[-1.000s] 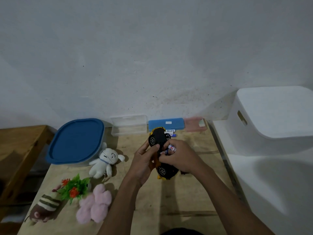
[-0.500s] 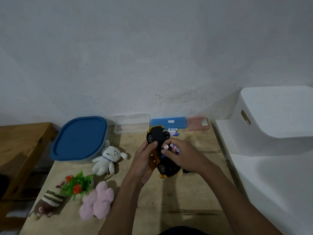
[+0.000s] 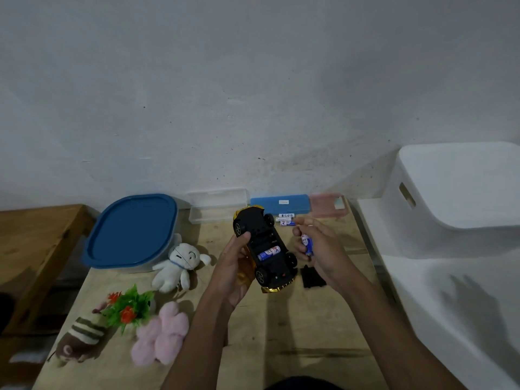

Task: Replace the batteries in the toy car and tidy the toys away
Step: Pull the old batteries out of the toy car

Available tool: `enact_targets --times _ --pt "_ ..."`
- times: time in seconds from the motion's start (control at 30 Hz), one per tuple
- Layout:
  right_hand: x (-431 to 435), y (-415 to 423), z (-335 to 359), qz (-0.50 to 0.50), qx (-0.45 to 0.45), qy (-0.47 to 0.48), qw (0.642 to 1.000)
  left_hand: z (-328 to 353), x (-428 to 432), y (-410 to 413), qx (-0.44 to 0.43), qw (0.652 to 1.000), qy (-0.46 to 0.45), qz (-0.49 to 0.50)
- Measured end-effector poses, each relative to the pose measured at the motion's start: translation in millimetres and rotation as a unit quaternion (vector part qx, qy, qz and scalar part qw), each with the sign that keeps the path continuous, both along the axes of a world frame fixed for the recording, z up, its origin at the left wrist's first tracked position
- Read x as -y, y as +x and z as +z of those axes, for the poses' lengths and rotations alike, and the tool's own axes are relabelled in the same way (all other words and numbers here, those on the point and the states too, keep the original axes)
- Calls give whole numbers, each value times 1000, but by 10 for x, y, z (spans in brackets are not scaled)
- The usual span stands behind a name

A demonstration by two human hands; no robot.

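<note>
My left hand grips the toy car upside down above the table, its black underside up and gold body below. The battery bay is uncovered and one blue-and-white battery lies in it. My right hand is just right of the car and holds a second blue-and-white battery in its fingers. The black battery cover lies on the wooden table under my right wrist. Loose batteries lie near the back by the blue case.
A blue-lidded tub stands back left, with a clear box, a blue case and a pink case along the wall. A white plush, pink plush, striped plush and plastic plant lie left. A white bin stands right.
My right hand has drawn away from the car's underside to the right with a battery in its fingers, exposing the bay with one battery in it. The left hand still grips the car.
</note>
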State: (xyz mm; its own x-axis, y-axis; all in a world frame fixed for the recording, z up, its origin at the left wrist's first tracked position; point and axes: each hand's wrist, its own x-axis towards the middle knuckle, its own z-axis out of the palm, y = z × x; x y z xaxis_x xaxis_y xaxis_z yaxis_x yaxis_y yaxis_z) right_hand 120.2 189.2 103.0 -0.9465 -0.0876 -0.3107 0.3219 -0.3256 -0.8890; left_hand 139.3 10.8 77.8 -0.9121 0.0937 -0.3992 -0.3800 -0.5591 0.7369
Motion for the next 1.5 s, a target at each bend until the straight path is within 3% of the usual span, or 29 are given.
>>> enact_targets --times 0.13,0.27,0.43,1.07,1.33,1.5 --pt "-33 32 -12 40 -3 159 987 -43 2 -24 -13 1000 -17 19" --pt "28 71 21 102 -77 342 931 -64 -9 -53 -40 997 -31 50" --pt "123 145 34 109 -101 437 887 -15 -47 -31 -62 995 -42 71" --pt "246 94 -24 103 -64 377 918 50 -106 -21 -80 992 -45 86" --pt "64 71 -5 126 -108 323 932 38 -70 -32 -50 994 -18 93" --pt "108 114 -72 70 -160 295 939 20 -59 -63 -46 995 1 94"
